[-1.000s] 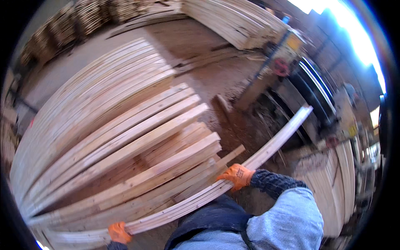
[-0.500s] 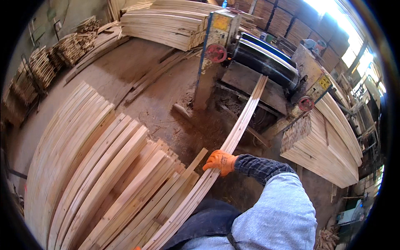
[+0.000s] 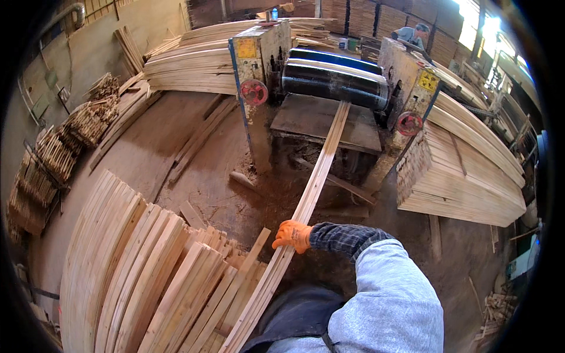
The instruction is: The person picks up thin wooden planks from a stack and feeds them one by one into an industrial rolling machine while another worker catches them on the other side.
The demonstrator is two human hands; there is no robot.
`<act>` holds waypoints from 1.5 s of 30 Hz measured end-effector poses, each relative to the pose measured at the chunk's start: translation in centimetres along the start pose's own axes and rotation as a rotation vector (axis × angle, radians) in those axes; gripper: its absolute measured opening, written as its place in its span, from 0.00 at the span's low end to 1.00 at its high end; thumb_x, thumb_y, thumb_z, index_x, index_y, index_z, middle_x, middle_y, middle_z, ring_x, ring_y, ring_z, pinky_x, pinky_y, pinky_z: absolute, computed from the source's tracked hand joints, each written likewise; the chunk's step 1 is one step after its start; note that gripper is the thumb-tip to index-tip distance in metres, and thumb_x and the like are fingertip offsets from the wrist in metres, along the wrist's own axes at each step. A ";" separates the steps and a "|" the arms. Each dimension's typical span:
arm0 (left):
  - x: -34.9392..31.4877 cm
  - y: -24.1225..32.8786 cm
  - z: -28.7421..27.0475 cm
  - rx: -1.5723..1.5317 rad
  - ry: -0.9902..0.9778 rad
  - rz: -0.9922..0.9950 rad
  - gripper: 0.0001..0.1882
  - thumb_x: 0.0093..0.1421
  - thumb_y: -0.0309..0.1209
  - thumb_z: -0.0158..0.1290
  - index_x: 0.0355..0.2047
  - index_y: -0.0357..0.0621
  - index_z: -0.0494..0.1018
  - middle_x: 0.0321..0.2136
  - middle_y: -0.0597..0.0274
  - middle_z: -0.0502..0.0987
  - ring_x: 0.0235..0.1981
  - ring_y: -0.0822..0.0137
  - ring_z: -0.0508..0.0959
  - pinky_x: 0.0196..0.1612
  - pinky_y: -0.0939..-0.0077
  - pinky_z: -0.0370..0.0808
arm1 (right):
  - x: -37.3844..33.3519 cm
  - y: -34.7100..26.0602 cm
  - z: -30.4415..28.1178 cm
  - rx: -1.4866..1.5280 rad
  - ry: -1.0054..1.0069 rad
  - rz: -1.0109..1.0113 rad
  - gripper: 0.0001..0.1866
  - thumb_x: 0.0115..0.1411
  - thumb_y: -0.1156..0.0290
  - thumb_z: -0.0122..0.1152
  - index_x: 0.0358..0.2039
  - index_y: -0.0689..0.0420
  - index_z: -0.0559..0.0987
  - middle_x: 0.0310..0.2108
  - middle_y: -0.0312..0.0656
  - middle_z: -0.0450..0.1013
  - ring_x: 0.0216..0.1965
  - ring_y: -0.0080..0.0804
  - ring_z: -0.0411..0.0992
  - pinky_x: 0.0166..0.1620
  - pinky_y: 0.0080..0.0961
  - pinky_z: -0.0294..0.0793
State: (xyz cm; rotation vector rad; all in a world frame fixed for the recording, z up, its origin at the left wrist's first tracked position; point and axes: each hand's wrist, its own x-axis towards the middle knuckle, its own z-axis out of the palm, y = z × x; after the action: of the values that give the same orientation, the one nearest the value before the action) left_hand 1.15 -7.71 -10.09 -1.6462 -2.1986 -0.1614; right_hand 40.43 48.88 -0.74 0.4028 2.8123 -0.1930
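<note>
My right hand [image 3: 292, 236], in an orange work glove, is closed over a bundle of long, narrow wooden strips [image 3: 318, 170]. The strips run from the lower edge, beside my body, up to a planing machine with black rollers [image 3: 335, 79]. Their far ends lie on its dark metal bed [image 3: 297, 120] and meet the front roller; whether they pass beneath it is hard to see. Left of the strips lies a large stack of pale boards [image 3: 135, 259], one loose board [image 3: 247, 262] sticking out closest to my glove. My left hand is out of view.
Red handwheels [image 3: 254, 92] [image 3: 409, 123] sit on the machine's two side posts. Stacked planks [image 3: 465, 170] stand to its right, more planks [image 3: 191, 67] behind left. Offcuts [image 3: 244, 181] and sawdust litter the floor. Another person [image 3: 415, 36] bends beyond the machine.
My view has tilted up and turned right, showing more of the back wall. My right hand keeps its grip on the strips. An orange bit at the lower edge has left the picture.
</note>
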 end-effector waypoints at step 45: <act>-2.7 -5.7 11.2 0.052 -0.367 -0.122 0.09 0.68 0.36 0.51 0.42 0.56 0.81 0.28 0.57 0.79 0.31 0.51 0.78 0.33 0.51 0.75 | 9.2 -20.2 8.7 0.074 0.098 0.126 0.34 0.41 0.70 0.72 0.53 0.38 0.77 0.46 0.30 0.78 0.56 0.35 0.74 0.72 0.47 0.51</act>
State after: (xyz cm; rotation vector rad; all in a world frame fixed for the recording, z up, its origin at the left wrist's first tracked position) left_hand -6.26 -8.33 -20.59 -1.6171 -2.5483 0.1789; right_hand 28.36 30.47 -9.96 0.6200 2.8695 -0.2572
